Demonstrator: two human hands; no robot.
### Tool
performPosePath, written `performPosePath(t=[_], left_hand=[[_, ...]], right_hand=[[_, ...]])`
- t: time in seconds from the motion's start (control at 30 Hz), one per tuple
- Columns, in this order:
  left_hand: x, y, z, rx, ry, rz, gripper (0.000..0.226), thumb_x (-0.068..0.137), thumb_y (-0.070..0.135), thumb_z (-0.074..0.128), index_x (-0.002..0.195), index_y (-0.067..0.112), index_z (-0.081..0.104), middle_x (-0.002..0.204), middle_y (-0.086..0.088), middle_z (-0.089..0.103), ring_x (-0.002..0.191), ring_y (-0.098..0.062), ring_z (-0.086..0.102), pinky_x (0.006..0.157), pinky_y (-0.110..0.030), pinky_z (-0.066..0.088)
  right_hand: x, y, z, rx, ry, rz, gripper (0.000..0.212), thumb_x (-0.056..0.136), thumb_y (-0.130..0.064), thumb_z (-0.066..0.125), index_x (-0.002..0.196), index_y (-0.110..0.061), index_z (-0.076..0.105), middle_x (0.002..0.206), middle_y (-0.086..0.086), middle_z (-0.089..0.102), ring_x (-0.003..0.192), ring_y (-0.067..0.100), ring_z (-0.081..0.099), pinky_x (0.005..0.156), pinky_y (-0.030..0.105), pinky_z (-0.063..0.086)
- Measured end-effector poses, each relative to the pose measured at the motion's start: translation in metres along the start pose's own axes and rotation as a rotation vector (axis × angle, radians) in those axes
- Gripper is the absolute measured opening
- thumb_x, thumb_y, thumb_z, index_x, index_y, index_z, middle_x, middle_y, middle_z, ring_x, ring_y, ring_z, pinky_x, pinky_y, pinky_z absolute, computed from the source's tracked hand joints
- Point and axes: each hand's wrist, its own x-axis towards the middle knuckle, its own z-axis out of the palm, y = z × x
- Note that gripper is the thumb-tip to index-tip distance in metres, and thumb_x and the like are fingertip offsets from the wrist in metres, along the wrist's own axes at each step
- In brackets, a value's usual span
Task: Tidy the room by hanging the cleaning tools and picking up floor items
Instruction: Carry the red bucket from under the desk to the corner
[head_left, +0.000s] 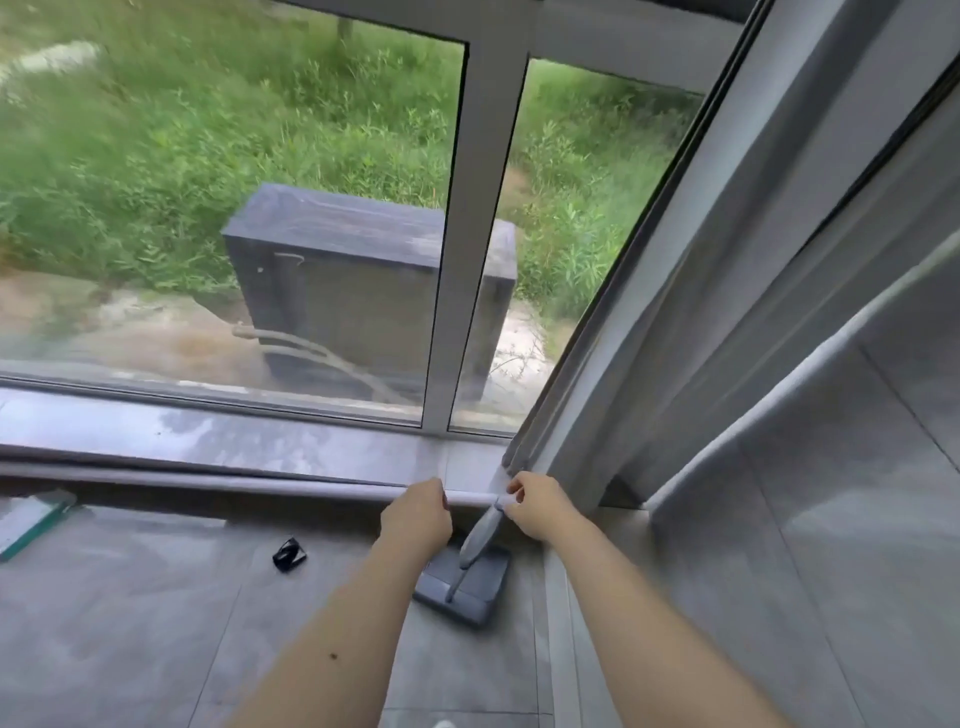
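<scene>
Both hands curl round the mop handle: left hand (415, 514), right hand (535, 506); mop (465, 574) head rests on the floor (130, 623) by the wall corner; you lift vertically, gripping firmly.

Grey curtain (727, 291) hangs beside the window (478, 234); dark box (363, 291) outside.

The single head-worn wide-angle camera looks forward and steeply down from standing height, tilted so the grey tiled floor (130, 623) slants across the lower half of the frame. It faces a white-framed glass window (467, 234) that fills the upper half, with the grey curtain (727, 312) running along the right edge. Both bare forearms reach in from the bottom edge, putting the hands near the centre at arm's length.
</scene>
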Motion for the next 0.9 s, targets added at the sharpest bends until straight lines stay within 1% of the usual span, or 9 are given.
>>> performPosePath(t=[0.23,0.37,0.47,0.53,0.6,0.67,0.7,0.8,0.9], left_hand=[[0.046,0.011,0.061,-0.007,-0.195,-0.117,0.020,0.088,0.020,0.046,0.106,0.013,0.053,0.120,-0.007,0.061,0.110,-0.027,0.058,0.088,-0.033,0.048],[0.066,0.009,0.086,-0.077,-0.254,-0.184,0.034,0.091,0.018,0.048,0.123,0.009,0.052,0.130,-0.012,0.055,0.117,-0.030,0.055,0.096,-0.038,0.049],[0.079,0.005,0.102,-0.164,-0.281,-0.224,0.034,0.095,0.023,0.047,0.124,0.007,0.052,0.131,-0.013,0.055,0.120,-0.029,0.053,0.098,-0.033,0.044],[0.083,0.005,0.107,-0.265,-0.294,-0.248,0.028,0.097,0.024,0.046,0.116,0.007,0.056,0.124,-0.014,0.059,0.113,-0.029,0.056,0.091,-0.029,0.044],[0.088,0.004,0.111,-0.344,-0.300,-0.256,0.019,0.097,0.023,0.044,0.093,0.010,0.057,0.106,-0.015,0.063,0.095,-0.029,0.058,0.080,-0.030,0.044],[0.091,0.003,0.112,-0.400,-0.318,-0.268,0.028,0.097,0.018,0.043,0.070,0.011,0.047,0.081,-0.017,0.057,0.076,-0.026,0.052,0.069,-0.030,0.040],[0.091,0.003,0.111,-0.414,-0.338,-0.266,0.032,0.097,0.016,0.042,0.066,0.011,0.043,0.077,-0.016,0.052,0.074,-0.025,0.049,0.067,-0.030,0.039],[0.091,0.003,0.104,-0.340,-0.360,-0.240,0.021,0.098,0.017,0.043,0.081,0.010,0.054,0.090,-0.014,0.055,0.082,-0.024,0.050,0.073,-0.026,0.040],[0.089,0.002,0.097,-0.283,-0.373,-0.222,0.026,0.097,0.015,0.044,0.109,0.002,0.063,0.115,-0.018,0.064,0.104,-0.029,0.058,0.090,-0.030,0.045]], right_hand=[[0.061,0.035,0.027,0.028,-0.164,0.031,0.036,0.090,-0.019,0.055,0.125,-0.009,0.055,0.115,0.009,0.061,0.105,0.024,0.057,0.090,0.026,0.045],[0.083,0.046,0.045,0.020,-0.241,0.046,0.043,0.091,-0.020,0.053,0.132,-0.010,0.048,0.133,0.010,0.055,0.118,0.026,0.055,0.097,0.029,0.044],[0.095,0.050,0.055,0.048,-0.260,0.049,0.045,0.092,-0.016,0.051,0.136,-0.009,0.044,0.137,0.013,0.052,0.124,0.029,0.051,0.104,0.032,0.042],[0.100,0.051,0.060,0.087,-0.257,0.057,0.047,0.093,-0.016,0.049,0.139,-0.008,0.042,0.140,0.014,0.050,0.128,0.029,0.049,0.107,0.032,0.039],[0.106,0.052,0.066,0.122,-0.247,0.065,0.042,0.093,-0.015,0.048,0.135,-0.008,0.047,0.137,0.015,0.053,0.125,0.029,0.051,0.106,0.032,0.040],[0.110,0.051,0.070,0.157,-0.242,0.086,0.034,0.092,-0.011,0.046,0.124,-0.006,0.055,0.123,0.016,0.060,0.110,0.027,0.055,0.099,0.032,0.043],[0.111,0.050,0.072,0.200,-0.238,0.109,0.029,0.091,-0.009,0.046,0.117,-0.004,0.059,0.111,0.017,0.061,0.100,0.023,0.054,0.094,0.033,0.045],[0.111,0.046,0.071,0.328,-0.241,0.175,0.026,0.088,-0.002,0.046,0.104,0.003,0.066,0.088,0.015,0.056,0.087,0.026,0.055,0.075,0.034,0.043],[0.106,0.038,0.070,0.367,-0.299,0.243,0.033,0.089,0.002,0.044,0.116,0.008,0.062,0.106,0.027,0.066,0.107,0.041,0.063,0.082,0.040,0.051]])
